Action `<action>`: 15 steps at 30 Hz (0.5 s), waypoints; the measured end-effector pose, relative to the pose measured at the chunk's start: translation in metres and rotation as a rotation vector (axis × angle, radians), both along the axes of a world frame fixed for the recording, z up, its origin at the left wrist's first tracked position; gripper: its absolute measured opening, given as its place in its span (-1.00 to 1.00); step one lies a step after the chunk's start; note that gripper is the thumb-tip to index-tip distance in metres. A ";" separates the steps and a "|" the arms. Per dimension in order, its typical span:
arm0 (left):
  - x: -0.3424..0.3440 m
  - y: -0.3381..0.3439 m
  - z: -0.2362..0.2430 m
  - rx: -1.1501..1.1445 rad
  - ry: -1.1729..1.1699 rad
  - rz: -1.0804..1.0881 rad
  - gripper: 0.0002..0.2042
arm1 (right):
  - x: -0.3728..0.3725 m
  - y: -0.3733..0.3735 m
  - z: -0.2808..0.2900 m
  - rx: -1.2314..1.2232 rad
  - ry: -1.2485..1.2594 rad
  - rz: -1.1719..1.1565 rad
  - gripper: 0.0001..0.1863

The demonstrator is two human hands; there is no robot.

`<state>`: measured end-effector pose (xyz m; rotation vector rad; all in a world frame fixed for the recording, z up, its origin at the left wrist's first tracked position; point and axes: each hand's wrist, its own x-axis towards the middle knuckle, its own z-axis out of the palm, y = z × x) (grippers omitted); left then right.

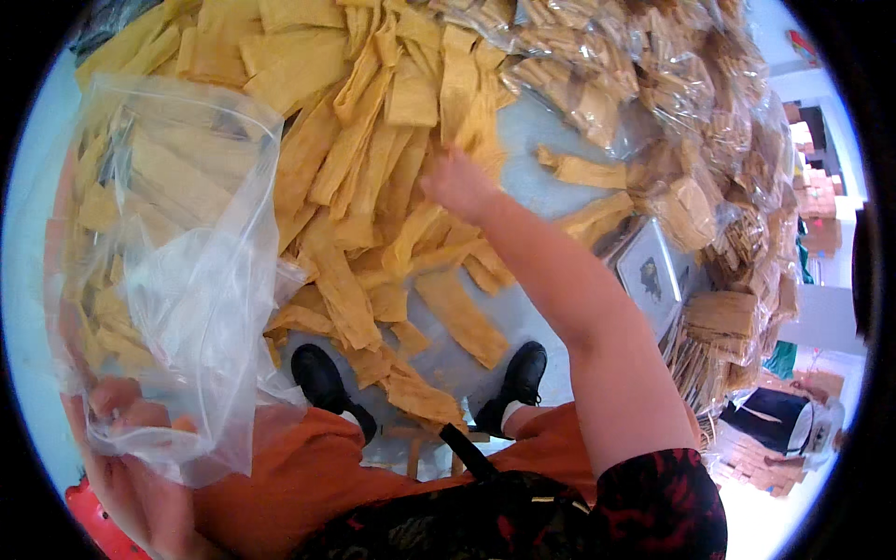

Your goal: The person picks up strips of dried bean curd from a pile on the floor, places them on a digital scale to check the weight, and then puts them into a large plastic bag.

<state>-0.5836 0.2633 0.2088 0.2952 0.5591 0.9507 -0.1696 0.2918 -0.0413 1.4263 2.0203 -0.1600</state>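
Fingers of the left hand (126, 453) grasp the clear bag (201, 308), left of the strip pile (378, 154); best steady it. Right hand (457, 185) at the pile: cannot tell its fingers' grip; gather strips flat.

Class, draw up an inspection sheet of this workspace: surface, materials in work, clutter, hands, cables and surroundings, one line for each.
Surface: pale grey-blue surface, largely covered.
Job's things: yellow-brown strips in a loose, overlapping heap; clear plastic bag at the left, in front of part of the heap.
Clutter: bundles in clear wrapping piled at the upper right.
Hands: left hand holds the clear plastic bag near its lower end; right hand is at the strips, too blurred to tell whether it grips one.
Cables: nothing seen.
Surroundings: stacked cartons and another person at the far right.
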 end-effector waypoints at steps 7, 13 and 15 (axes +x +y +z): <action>0.018 -0.017 0.012 0.026 0.101 0.030 -0.61 | 0.000 -0.137 0.043 0.428 0.566 -0.386 -0.65; 0.031 -0.017 0.012 -0.028 0.249 0.097 -0.63 | 0.028 -0.196 0.113 0.627 1.245 -1.101 -0.51; 0.033 -0.011 0.010 0.054 0.166 -0.063 -0.67 | 0.043 -0.217 0.147 0.615 1.485 -1.183 -0.49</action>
